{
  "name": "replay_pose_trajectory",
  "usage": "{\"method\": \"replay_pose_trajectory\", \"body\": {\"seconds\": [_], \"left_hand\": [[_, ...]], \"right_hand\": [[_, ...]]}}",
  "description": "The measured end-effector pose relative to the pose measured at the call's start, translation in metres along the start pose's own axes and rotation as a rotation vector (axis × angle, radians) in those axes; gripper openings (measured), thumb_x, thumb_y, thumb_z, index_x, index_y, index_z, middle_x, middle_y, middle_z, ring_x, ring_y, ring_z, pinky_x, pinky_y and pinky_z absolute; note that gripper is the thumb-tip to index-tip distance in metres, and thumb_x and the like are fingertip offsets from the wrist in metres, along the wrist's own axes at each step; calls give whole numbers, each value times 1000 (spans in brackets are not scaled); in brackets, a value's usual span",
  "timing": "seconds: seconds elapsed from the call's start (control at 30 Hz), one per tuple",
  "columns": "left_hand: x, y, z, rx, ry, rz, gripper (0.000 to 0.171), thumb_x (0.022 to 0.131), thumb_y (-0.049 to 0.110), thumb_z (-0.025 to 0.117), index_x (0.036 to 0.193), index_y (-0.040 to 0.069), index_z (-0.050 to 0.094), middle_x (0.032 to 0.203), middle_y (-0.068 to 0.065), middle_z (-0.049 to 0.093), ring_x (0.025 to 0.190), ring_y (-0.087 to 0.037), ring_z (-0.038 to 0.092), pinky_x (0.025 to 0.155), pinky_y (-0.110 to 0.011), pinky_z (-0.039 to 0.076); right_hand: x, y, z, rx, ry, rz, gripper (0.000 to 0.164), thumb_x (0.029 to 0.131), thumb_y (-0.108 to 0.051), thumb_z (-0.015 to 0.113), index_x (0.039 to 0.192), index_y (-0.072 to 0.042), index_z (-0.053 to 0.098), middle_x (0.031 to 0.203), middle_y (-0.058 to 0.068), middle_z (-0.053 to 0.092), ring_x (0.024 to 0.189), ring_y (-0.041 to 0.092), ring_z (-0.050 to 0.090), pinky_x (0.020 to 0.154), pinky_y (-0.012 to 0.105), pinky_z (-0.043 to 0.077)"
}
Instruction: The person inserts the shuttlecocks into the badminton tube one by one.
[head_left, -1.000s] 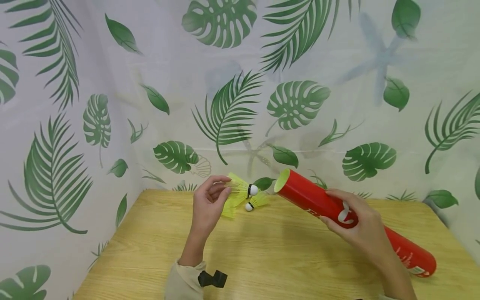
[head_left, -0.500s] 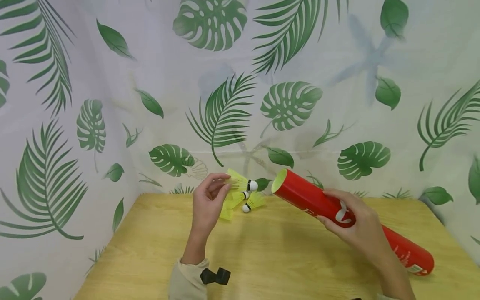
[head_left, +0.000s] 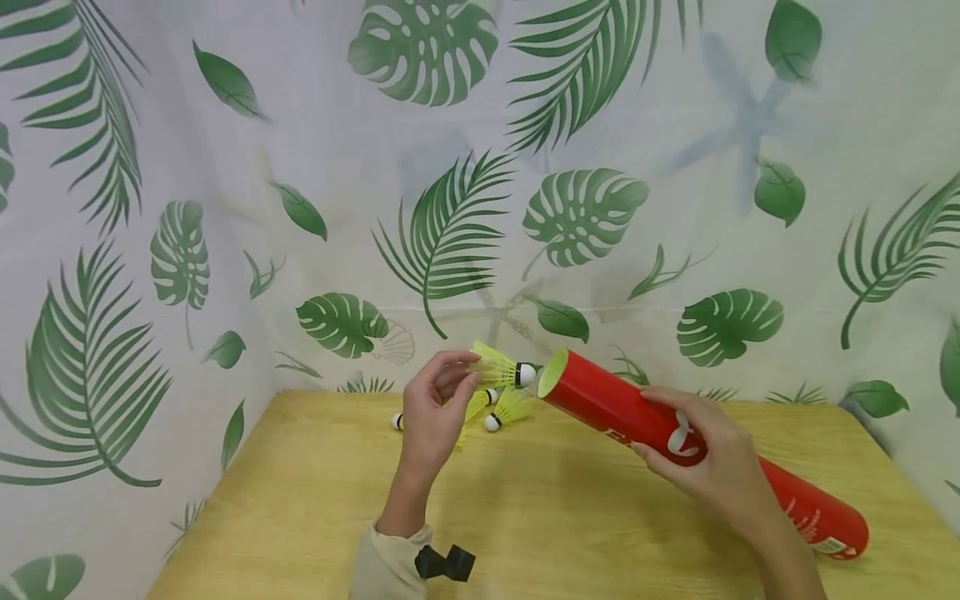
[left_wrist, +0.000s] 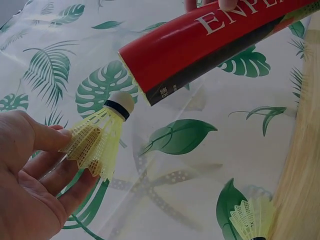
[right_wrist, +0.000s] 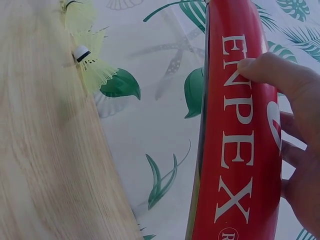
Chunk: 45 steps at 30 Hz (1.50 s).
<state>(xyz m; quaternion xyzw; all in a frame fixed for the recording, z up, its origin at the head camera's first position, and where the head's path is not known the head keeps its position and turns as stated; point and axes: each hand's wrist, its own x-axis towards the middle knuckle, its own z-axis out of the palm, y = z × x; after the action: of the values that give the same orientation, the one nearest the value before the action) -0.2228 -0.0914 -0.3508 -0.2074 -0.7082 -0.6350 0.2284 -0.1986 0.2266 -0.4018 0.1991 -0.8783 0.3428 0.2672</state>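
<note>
My left hand pinches a yellow shuttlecock by the skirt edge. Its white cork points right, just short of the open mouth of a red shuttlecock tube. In the left wrist view the shuttlecock and the tube are still apart. My right hand grips the tube around its middle, and the tube tilts with its mouth raised to the left and its base low on the right. In the right wrist view the thumb lies across the tube's white lettering.
On the wooden table, behind my left hand, lie several more yellow shuttlecocks, one of them below the tube's mouth. A white cloth with green leaves hangs behind and at the left. My left wrist wears a black device.
My left hand has moved right with the shuttlecock, bringing its cork nearer the tube's mouth. Another shuttlecock's cork now shows left of that hand. My right hand keeps its grip on the tube.
</note>
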Motion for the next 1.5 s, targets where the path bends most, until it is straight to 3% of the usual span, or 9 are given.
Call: {"method": "replay_pose_trajectory", "body": {"seconds": [0.23, 0.47, 0.77, 0.93, 1.3, 1.5], "left_hand": [[-6, 2, 6, 3, -5, 26, 17, 89, -6, 60, 105, -5, 62, 97, -20, 68, 87, -34, 67, 79, -37, 55], [-11, 4, 22, -7, -58, 87, 17, 88, -7, 61, 104, -5, 63, 98, -20, 67, 87, -32, 67, 77, -37, 55], [-16, 6, 30, 38, -87, 99, 16, 86, -8, 62, 102, -4, 64, 96, -17, 68, 89, -28, 68, 78, -37, 55], [-17, 8, 33, 63, -121, 79, 17, 87, -6, 62, 103, -2, 64, 98, -15, 69, 91, -26, 68, 78, -34, 55], [-19, 6, 39, 8, -182, 13, 17, 90, -3, 59, 107, -1, 63, 103, -15, 69, 95, -24, 68, 80, -31, 54], [-20, 4, 41, -30, -242, -19, 19, 94, 0, 55, 112, 0, 60, 105, -17, 68, 97, -26, 67, 84, -29, 52]], "right_hand": [[-1, -5, 1, 7, -1, -30, 73, 66, -12, 87, 131, -24, 55, 125, -5, 58, 105, 11, 51, 77, 14, 48], [-3, -6, 6, -18, 5, -49, 74, 66, -13, 87, 131, -24, 55, 126, -5, 57, 107, 12, 51, 75, 20, 51], [-2, -6, 12, -35, -19, -62, 73, 65, -16, 88, 130, -26, 55, 125, -9, 58, 107, 10, 51, 75, 25, 53], [-2, -6, 14, -41, -21, -79, 71, 66, -17, 88, 129, -25, 56, 126, -8, 58, 109, 11, 51, 79, 19, 49], [-1, -9, 14, -40, -48, -44, 71, 67, -19, 87, 130, -26, 55, 128, -8, 56, 114, 13, 51, 82, 22, 48], [-3, -8, 14, -54, -42, -36, 71, 66, -18, 87, 129, -26, 55, 127, -8, 57, 113, 13, 51, 78, 35, 55]]}}
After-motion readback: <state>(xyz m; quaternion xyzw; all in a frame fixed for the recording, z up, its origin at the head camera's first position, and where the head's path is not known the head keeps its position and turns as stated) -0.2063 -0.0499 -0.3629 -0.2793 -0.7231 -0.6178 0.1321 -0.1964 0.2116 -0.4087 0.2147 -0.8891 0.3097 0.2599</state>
